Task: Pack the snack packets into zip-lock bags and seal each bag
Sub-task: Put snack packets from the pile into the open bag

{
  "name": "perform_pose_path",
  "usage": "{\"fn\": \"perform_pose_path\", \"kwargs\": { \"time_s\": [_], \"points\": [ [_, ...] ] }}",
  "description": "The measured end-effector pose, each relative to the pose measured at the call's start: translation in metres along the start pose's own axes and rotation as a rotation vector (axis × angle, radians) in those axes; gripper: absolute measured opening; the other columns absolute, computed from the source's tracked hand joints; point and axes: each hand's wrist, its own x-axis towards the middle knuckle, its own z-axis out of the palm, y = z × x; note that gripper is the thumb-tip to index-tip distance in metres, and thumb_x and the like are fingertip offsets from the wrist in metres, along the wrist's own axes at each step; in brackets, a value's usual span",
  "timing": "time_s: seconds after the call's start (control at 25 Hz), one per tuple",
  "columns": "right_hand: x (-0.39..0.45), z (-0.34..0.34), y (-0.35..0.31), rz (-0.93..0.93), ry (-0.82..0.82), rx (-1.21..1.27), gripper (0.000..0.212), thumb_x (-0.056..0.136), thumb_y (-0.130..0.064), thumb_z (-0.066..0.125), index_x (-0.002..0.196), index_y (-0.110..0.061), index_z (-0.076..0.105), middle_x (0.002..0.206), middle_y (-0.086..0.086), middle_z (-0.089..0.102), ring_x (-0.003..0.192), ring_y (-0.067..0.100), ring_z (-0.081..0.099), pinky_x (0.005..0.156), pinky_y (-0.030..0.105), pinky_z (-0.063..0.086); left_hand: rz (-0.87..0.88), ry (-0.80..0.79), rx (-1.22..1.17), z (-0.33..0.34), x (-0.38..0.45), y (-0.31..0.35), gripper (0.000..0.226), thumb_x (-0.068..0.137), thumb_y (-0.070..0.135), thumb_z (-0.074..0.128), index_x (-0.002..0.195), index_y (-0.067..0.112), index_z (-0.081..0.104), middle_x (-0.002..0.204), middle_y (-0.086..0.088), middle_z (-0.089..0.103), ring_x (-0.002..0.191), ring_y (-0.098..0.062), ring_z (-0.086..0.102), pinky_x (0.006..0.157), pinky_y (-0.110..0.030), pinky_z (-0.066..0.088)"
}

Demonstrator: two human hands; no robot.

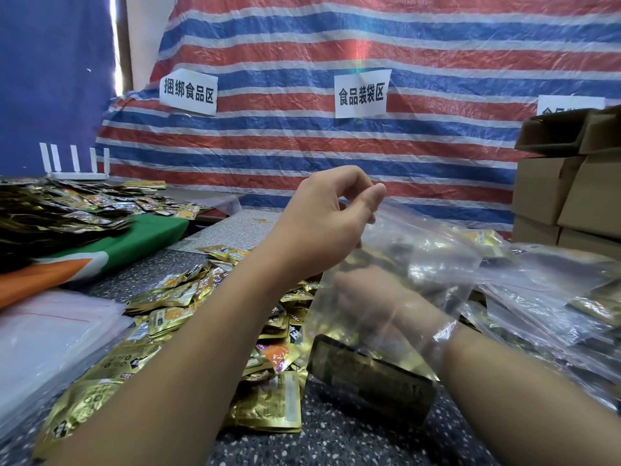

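Gold foil snack packets [50, 210] lie heaped at the far left on a green and orange cloth [134, 240], with a white router [75, 163] standing behind them. Nearer, a stack of flat clear zip-lock bags [43, 334] rests on the speckled table [336, 442]. Beside that stack, a loose pile of gold packets [188, 314] spreads across the table under the left forearm. The left hand [322, 223] is raised in the middle, its grip a pinch of thumb and forefinger on the top edge of a clear zip-lock bag [386, 297] that hangs open below it. The right hand [366, 294] is inside that bag, seen through the plastic up to the wrist; whether its grip is closed on anything I cannot tell, the film blurs the fingers. A dark and gold packet [369, 375] lies in the bottom of the bag, low over the table. To the right, filled zip-lock bags [537, 297] are piled up, and brown cardboard boxes [571, 196] are stacked at the far right. A red, white and blue striped tarp [336, 45] with paper signs [361, 94] hangs behind everything.
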Motion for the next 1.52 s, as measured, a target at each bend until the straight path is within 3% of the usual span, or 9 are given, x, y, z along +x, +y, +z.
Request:
{"fn": "perform_pose_path", "kwargs": {
  "time_s": [0.08, 0.28, 0.4, 0.48, 0.6, 0.8, 1.08, 1.28, 1.52],
  "points": [
    [-0.008, -0.002, 0.001, 0.106, 0.058, 0.136, 0.017, 0.092, -0.025, 0.053, 0.108, -0.022, 0.047, 0.099, 0.003, 0.068, 0.080, 0.022, 0.062, 0.069, 0.033, 0.050, 0.005, 0.005, 0.006, 0.000, 0.000, 0.001, 0.023, 0.099, 0.024, 0.056, 0.081, 0.009, 0.060, 0.074, 0.000, 0.066, 0.054, -0.020, 0.064, 0.048, -0.015, 0.043],
    [-0.030, -0.023, 0.025, 0.513, 0.265, 1.113, 0.032, 0.102, -0.025, 0.048, 0.120, -0.005, 0.064, 0.109, 0.009, 0.068, 0.096, 0.023, 0.064, 0.071, 0.027, 0.048, -0.003, 0.001, -0.004, -0.001, 0.000, 0.002, 0.025, 0.099, 0.023, 0.055, 0.082, 0.006, 0.059, 0.075, -0.003, 0.065, 0.052, -0.016, 0.062, 0.048, -0.015, 0.042],
    [-0.065, -0.041, 0.025, 0.449, 0.193, 1.990, 0.036, 0.092, -0.032, 0.062, 0.114, -0.005, 0.070, 0.095, 0.011, 0.071, 0.076, 0.023, 0.070, 0.066, 0.035, 0.059, -0.010, -0.021, 0.018, -0.004, -0.001, 0.002, 0.024, 0.099, 0.024, 0.055, 0.084, 0.006, 0.060, 0.076, -0.002, 0.066, 0.053, -0.014, 0.063, 0.049, -0.017, 0.045],
    [-0.086, -0.053, 0.027, 0.402, 0.149, 2.149, 0.041, 0.080, -0.030, 0.065, 0.110, -0.001, 0.066, 0.094, 0.013, 0.068, 0.066, 0.023, 0.071, 0.057, 0.034, 0.060, -0.008, -0.031, 0.042, -0.005, -0.002, 0.003, 0.022, 0.099, 0.024, 0.055, 0.084, 0.008, 0.060, 0.076, 0.000, 0.066, 0.055, -0.016, 0.065, 0.051, -0.022, 0.049],
    [-0.109, -0.073, 0.038, 0.410, 0.197, 2.210, 0.040, 0.081, -0.026, 0.066, 0.112, -0.001, 0.061, 0.100, 0.013, 0.065, 0.070, 0.027, 0.071, 0.058, 0.039, 0.061, 0.003, -0.034, 0.051, -0.006, -0.002, 0.005, 0.021, 0.098, 0.024, 0.055, 0.083, 0.012, 0.061, 0.074, 0.004, 0.066, 0.056, -0.016, 0.066, 0.053, -0.024, 0.050],
    [-0.133, -0.111, 0.061, 0.302, 0.627, 2.353, 0.038, 0.091, -0.022, 0.058, 0.125, -0.005, 0.059, 0.107, 0.014, 0.073, 0.096, 0.025, 0.074, 0.073, 0.035, 0.062, 0.009, -0.047, 0.061, -0.004, -0.003, 0.005, 0.022, 0.098, 0.025, 0.055, 0.081, 0.012, 0.062, 0.067, 0.011, 0.064, 0.055, -0.013, 0.064, 0.054, -0.015, 0.044],
    [-0.132, -0.127, 0.049, 0.074, 0.746, 2.057, 0.030, 0.081, -0.019, 0.065, 0.111, -0.014, 0.063, 0.098, 0.004, 0.075, 0.095, 0.019, 0.073, 0.079, 0.038, 0.060, 0.044, -0.078, 0.051, -0.004, -0.004, 0.004, 0.020, 0.097, 0.022, 0.056, 0.082, 0.012, 0.064, 0.072, 0.007, 0.066, 0.061, -0.013, 0.068, 0.054, -0.019, 0.049],
    [-0.127, -0.124, 0.043, -0.060, 0.716, 1.866, 0.029, 0.081, -0.015, 0.067, 0.110, -0.009, 0.064, 0.099, 0.006, 0.075, 0.091, 0.019, 0.072, 0.080, 0.031, 0.057, 0.058, -0.068, 0.029, -0.004, -0.005, 0.005, 0.021, 0.098, 0.021, 0.057, 0.080, 0.010, 0.064, 0.071, 0.000, 0.065, 0.061, -0.018, 0.068, 0.059, -0.041, 0.053],
    [-0.137, -0.125, 0.043, -0.066, 0.456, 1.357, 0.035, 0.071, -0.025, 0.077, 0.104, -0.013, 0.072, 0.101, 0.008, 0.076, 0.094, 0.021, 0.073, 0.080, 0.026, 0.057, 0.039, -0.019, 0.005, -0.006, -0.004, 0.005, 0.020, 0.097, 0.021, 0.057, 0.083, 0.009, 0.064, 0.068, 0.004, 0.065, 0.060, -0.015, 0.067, 0.059, -0.049, 0.053]
  ]
}}
